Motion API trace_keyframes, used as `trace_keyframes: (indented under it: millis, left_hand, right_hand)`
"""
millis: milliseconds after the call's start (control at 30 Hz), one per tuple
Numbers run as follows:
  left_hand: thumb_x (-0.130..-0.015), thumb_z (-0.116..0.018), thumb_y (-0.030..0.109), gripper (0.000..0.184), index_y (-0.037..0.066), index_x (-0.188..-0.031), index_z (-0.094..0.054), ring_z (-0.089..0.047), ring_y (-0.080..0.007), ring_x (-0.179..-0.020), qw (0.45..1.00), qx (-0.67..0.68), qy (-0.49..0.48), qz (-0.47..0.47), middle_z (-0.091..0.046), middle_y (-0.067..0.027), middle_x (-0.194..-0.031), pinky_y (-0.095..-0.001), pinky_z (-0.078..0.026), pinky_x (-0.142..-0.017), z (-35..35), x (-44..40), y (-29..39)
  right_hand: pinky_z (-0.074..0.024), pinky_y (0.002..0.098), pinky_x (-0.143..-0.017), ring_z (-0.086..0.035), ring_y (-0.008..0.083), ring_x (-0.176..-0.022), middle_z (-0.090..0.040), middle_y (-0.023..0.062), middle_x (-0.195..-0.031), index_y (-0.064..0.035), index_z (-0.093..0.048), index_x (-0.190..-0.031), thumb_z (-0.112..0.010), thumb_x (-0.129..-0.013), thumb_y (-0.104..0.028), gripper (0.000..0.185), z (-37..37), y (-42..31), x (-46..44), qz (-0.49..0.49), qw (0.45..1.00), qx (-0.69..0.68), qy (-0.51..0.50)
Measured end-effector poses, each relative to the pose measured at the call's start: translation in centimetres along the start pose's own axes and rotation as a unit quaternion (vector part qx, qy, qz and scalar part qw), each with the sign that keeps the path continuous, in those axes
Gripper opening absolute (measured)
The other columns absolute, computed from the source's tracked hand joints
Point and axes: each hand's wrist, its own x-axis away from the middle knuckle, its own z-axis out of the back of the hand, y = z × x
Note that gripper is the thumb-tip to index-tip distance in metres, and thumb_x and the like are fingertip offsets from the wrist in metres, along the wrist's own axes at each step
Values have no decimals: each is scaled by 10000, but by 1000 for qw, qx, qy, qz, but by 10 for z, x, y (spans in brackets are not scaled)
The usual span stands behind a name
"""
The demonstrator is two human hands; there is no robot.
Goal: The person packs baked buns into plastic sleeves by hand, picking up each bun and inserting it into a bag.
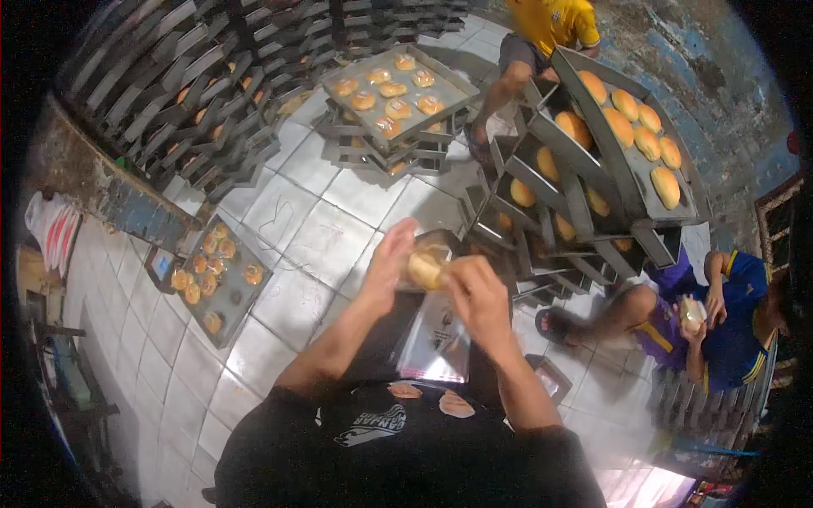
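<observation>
A golden bread bun (426, 267), seemingly in a clear plastic bag, is between my hands above my lap. My right hand (479, 298) is closed at the bun's right side, its fingertips pinching the bag's edge. My left hand (393, 264) is slightly blurred, its fingers stretched out and pointing away from me beside the bun's left. Whether its palm touches the bag, I cannot tell. Below the bun, a stack of printed clear plastic bags (434, 339) lies on my lap.
Crisscrossed trays of buns (631, 140) rise at the right. A lower tray stack (398, 97) stands ahead, and a tray of topped buns (222, 284) lies left on the tiled floor (292, 292). One person (732, 322) sits right holding a wrapped bun; another (555, 34) is behind the trays.
</observation>
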Motion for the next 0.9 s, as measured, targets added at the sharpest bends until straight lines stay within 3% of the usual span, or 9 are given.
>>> trace_keyframes:
  millis: [33, 100, 233, 300, 400, 500, 567, 767, 900]
  left_hand:
    - [-1103, -448, 399, 492, 44, -1429, -546, -645, -168, -1085, 1000, 7, 0, -11, -649, -84, -1260, -351, -542, -909, 3, -6, -3]
    - [-1067, -549, 454, 537, 1, -1337, -647, -654, -157, -1082, 989, -65, -114, 66, -714, -54, -1153, -315, -494, -985, 8, -11, -4]
    - [-1064, -583, 277, 315, 3, -1117, -729, -662, -130, -941, 938, -188, -43, -288, -736, -82, -996, -285, -521, -838, -19, -21, -4]
    - [-1066, -569, 236, 286, -7, -1063, -721, -635, -119, -877, 950, -180, -50, -252, -716, -59, -944, -280, -510, -787, -20, -26, -5]
    - [-1065, -561, 199, 271, -17, -974, -696, -603, -107, -789, 958, -217, -6, -188, -685, -34, -865, -267, -494, -726, -31, -11, 31]
    - [-1025, -607, 157, 213, -27, -922, -636, -622, -164, -744, 958, -244, 70, -133, -667, -96, -815, -323, -505, -694, -27, -12, 33]
    - [-1016, -615, 166, 216, -35, -939, -636, -630, -189, -843, 889, -285, 72, -352, -666, -120, -913, -332, -504, -770, -8, -14, 30]
    - [-993, -616, 144, 223, -21, -844, -625, -584, -119, -855, 975, -217, 24, -42, -647, -41, -917, -291, -470, -776, 55, 29, -38]
    - [-1009, -607, 152, 214, 57, -820, -634, -482, -33, -735, 991, -133, 10, -28, -569, 60, -789, -220, -396, -670, 55, 18, -43]
  right_hand:
    - [-579, 400, -786, -706, 352, -917, -692, 180, -1015, -8, -682, -1065, -744, -895, -91, 199, -4, 15, -2, 11, 1000, 5, -1]
    - [-550, 365, -691, -677, 345, -726, -698, 172, -880, 22, -667, -1098, -667, -972, -107, 180, -14, 46, -11, -187, 979, -85, 12]
    - [-516, 363, -648, -661, 276, -668, -688, 160, -799, 24, -691, -1015, -641, -994, -136, 169, -6, 44, -26, -85, 996, 25, 16]
    - [-513, 453, -659, -684, 380, -739, -683, 201, -847, 8, -679, -928, -644, -1000, -197, 221, 1, 35, -30, -100, 995, 21, 4]
    - [-501, 383, -626, -647, 271, -668, -657, 156, -777, 30, -685, -894, -676, -971, -197, 241, 16, 15, -45, -44, 995, -12, 87]
    - [-395, 290, -527, -516, 99, -592, -613, 9, -697, -45, -711, -875, -677, -991, -244, 233, 11, 66, -56, -333, 897, -288, 47]
    - [-367, 269, -517, -483, 80, -576, -580, -19, -684, -70, -698, -850, -669, -1002, -257, 243, 16, 77, -41, -352, 868, -350, 9]
    - [-310, 226, -477, -428, 38, -548, -520, -58, -644, -106, -629, -757, -641, -1036, -299, 340, -32, 61, 62, -504, 771, -382, -75]
    - [-501, 247, -549, -597, 116, -707, -647, 49, -909, -47, -622, -1097, -585, -1068, -367, 323, -48, 53, 88, -469, 770, -429, 62]
